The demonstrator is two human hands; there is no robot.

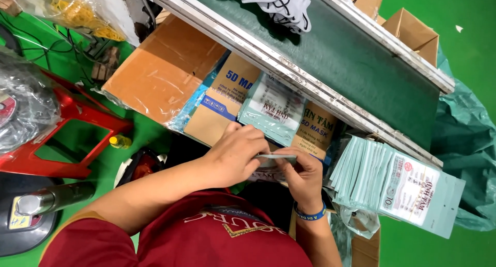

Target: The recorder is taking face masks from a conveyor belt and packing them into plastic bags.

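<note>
Teal pouch pinched flat between left hand and right hand, near pouch stack, below conveyor belt.

We see a bright green floor under everything. A long conveyor with a dark green belt and metal rails crosses the scene. Left of the conveyor stands a red stool. Beyond the conveyor sits an open cardboard box. To the right of the conveyor, green plastic sheeting lies crumpled.

Left hand and right hand together, fingers curled, forearms bent inward
</note>
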